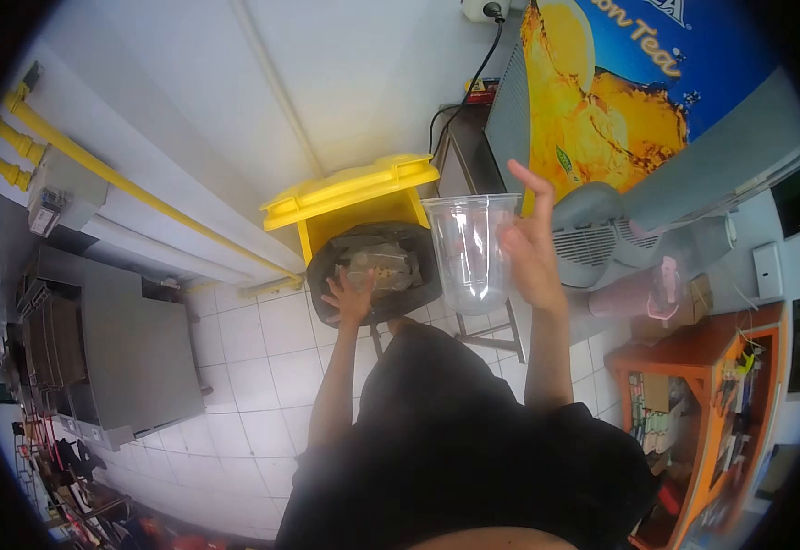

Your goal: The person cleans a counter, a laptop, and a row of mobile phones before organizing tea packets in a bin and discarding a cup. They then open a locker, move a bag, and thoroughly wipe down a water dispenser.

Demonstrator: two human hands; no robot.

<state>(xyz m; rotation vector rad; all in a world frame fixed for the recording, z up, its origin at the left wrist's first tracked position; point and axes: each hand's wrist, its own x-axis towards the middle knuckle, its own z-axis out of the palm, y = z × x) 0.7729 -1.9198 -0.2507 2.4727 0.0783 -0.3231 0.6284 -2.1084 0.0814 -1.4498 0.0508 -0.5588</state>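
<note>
A clear plastic cup (469,255) is upright in my right hand (537,252), gripped at its right side with the index finger sticking up past the rim. My left hand (352,298), fingers spread, is over the front of a yellow trash bin (306,240) lined with a black bag (423,289). Close to those fingers, inside the bag, lies clear plastic waste (389,268) with brownish bits. The bin's yellow lid (349,188) is up, tilted back toward the wall.
Right of the bin stands a drink dispenser with a lemon tea picture (601,101), and a pink container (624,291) sits below it. An orange wooden shelf (666,371) is at the lower right. A grey cabinet (138,348) and a yellow pipe (157,188) are on the left.
</note>
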